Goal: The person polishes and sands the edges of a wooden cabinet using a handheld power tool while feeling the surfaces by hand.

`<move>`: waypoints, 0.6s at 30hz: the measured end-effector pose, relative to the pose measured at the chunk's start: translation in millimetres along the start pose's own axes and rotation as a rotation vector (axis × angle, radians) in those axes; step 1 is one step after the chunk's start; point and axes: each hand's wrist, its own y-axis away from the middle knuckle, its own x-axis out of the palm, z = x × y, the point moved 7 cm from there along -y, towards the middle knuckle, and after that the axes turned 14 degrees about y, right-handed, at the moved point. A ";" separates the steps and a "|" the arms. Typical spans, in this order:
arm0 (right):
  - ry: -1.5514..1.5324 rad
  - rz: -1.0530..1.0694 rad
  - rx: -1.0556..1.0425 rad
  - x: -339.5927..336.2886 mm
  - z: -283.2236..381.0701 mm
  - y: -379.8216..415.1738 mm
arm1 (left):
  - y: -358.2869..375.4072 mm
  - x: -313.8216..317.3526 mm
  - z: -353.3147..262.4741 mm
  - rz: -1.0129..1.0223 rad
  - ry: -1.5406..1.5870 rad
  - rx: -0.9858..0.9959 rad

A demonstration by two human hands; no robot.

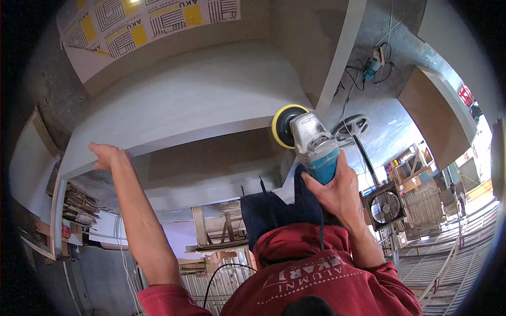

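Red shirt fabric (321,282) with white lettering across the chest lies nearest the camera, with dark blue trousers (258,210) just beyond it. The right hand (337,192) is closed around the teal body of a power sander (319,145), its fingers wrapped about the casing and largely hidden behind it. The sander is right of centre, its silver head turned toward a grey cabinet (195,87). Its round pad (287,126), black with a yellow rim, stands on edge beside the cabinet's front edge; whether the two touch, I cannot tell. The left hand (110,156) is on the front edge of the cabinet near its left end, arm stretched out; two digits show apart, and I cannot tell how the others are bent.

A white printed sheet (153,26) with yellow blocks lies at the cabinet's far side. To the right, a second teal tool (372,67) rests on the floor among dark cords, and a standing fan (385,207) is near the right forearm. Wood strips (80,203) are stacked beyond the cabinet's left end.
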 end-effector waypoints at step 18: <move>-0.022 -0.016 -0.049 -6.3 18.7 -8.1 | -9.9 20.9 -2.2 0.008 0.076 0.032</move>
